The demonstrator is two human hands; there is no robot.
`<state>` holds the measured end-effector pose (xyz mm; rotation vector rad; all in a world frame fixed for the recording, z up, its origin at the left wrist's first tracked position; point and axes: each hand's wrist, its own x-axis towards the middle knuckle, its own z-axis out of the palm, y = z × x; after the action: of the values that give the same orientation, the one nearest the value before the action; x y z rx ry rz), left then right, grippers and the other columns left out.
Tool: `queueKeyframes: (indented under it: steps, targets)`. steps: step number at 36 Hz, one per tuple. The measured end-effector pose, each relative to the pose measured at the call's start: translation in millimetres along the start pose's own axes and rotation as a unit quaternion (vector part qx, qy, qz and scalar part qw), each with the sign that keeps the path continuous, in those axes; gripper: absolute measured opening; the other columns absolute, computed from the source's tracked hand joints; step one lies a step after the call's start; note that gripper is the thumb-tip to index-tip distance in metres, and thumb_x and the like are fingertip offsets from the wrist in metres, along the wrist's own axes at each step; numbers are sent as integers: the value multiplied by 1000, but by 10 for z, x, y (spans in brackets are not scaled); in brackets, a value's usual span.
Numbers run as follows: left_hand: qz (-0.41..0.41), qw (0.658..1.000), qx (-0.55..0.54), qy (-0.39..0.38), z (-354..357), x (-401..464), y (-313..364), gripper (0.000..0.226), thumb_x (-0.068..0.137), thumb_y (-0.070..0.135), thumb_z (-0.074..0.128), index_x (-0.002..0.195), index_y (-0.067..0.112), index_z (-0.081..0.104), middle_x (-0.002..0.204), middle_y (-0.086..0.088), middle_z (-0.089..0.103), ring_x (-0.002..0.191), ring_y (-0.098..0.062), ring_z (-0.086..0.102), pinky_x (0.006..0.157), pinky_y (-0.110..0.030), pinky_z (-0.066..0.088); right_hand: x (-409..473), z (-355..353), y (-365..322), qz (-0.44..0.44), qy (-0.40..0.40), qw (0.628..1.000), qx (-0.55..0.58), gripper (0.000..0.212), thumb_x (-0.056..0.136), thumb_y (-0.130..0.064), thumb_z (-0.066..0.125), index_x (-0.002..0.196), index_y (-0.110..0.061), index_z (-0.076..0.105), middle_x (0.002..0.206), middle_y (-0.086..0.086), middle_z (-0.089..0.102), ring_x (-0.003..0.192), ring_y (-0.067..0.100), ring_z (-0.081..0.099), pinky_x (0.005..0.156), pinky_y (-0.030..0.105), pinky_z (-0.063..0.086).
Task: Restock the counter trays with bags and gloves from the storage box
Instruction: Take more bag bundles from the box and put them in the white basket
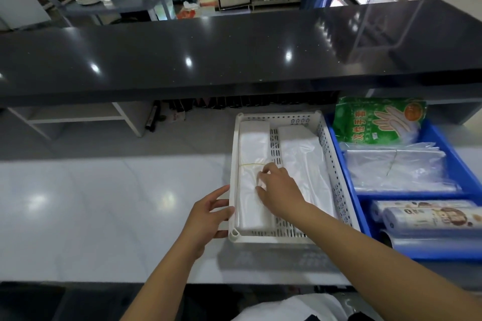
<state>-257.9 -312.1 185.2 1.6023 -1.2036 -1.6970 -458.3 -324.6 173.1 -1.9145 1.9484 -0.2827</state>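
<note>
Both forearms are seen reaching up from the bottom edge toward the white perforated tray (336, 185), which is taken as the landmark for all that follows. Behind the tray, a long dark countertop (208, 55) is raised above the pale work surface (104, 203) on which the tray is set. Touching the tray's right wall, a blue storage box (464, 174) is placed; a green pack of disposable gloves (378, 122) is leaned at its far end, a tied bundle of clear bags (393, 167) is laid in its middle compartment, and rolls of film (427, 216) are held in its near compartment. Inside the tray, two stacks of white plastic bags are laid lengthwise: the left stack (251, 143), bound across its middle by a thin yellow rubber band (250, 165), and the right stack (302, 154), with a strip of bare perforated floor between them. The right hand (280, 191) is held over the left stack just below the band, its fingers curled down with the tips pressed into the plastic; whether plastic is actually pinched cannot be told. The left hand (208, 214) is set against the tray's left wall near the front corner, its fingers slightly spread and nearly straight, touching the rim from outside.
</note>
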Motion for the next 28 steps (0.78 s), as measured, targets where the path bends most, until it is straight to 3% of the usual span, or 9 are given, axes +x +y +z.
queueKeyframes:
  steps: [4,8,10,14,17,19,21,24,28]
  targets:
    - [10,999,-5,53,65,-47,-51,37,90,15,69,122,34,67,99,-1,73,83,-17,73,59,-31,59,-35,33,31,-9,-5,1000,-20,40,99,-34,44,135,-18,51,144,1,40,120,29,45,94,43,45]
    - [50,994,25,91,133,-164,-128,32,91,20,67,118,38,68,111,2,68,93,-14,69,62,-25,58,-59,-88,46,-14,-76,997,-7,47,98,-44,45,142,-30,47,154,-1,31,134,30,35,104,46,38]
    - [72,990,54,107,123,-277,-185,36,90,30,68,123,44,63,121,12,64,103,-8,65,72,-23,55,-117,-220,6,-11,-92,996,20,49,94,-51,49,140,-35,50,155,-2,33,140,29,30,109,46,32]
    - [93,975,126,159,-7,-629,-436,51,85,57,64,131,60,45,139,30,44,125,2,44,98,-25,40,-437,-436,-181,-44,-32,990,132,53,91,-54,54,140,-35,49,156,-2,37,146,22,24,117,44,24]
    - [92,960,156,212,-124,-991,-772,64,81,63,64,138,61,33,147,31,33,133,5,32,106,-26,32,-812,-388,-445,-102,-11,979,177,52,91,-55,53,140,-39,47,158,-7,32,147,15,20,119,38,17]
    - [79,950,183,242,-194,-1246,-1041,71,81,61,65,143,55,31,154,22,28,142,0,25,112,-31,29,-1105,-214,-647,-158,-13,969,191,53,92,-54,53,142,-39,45,159,-9,28,149,13,15,121,36,13]
    - [50,938,213,270,-259,-1510,-1334,79,77,65,62,147,47,31,159,10,26,147,-8,20,118,-39,26,-1409,41,-813,-222,-46,954,197,55,92,-54,51,144,-39,42,162,-9,22,150,12,8,123,36,9]
    - [-24,930,202,305,-298,-1889,-1777,89,75,70,60,150,37,28,162,3,22,149,-14,17,119,-40,21,-1719,452,-931,-311,-176,920,158,63,92,-60,47,150,-44,27,165,-10,7,151,11,-6,123,41,3]
    - [-91,916,170,353,-328,-2293,-2280,78,83,55,66,148,36,28,160,1,25,147,-20,21,118,-44,24,-1734,841,-1050,-353,-279,892,30,70,92,-64,44,153,-43,17,166,-7,0,152,17,-11,123,48,0]
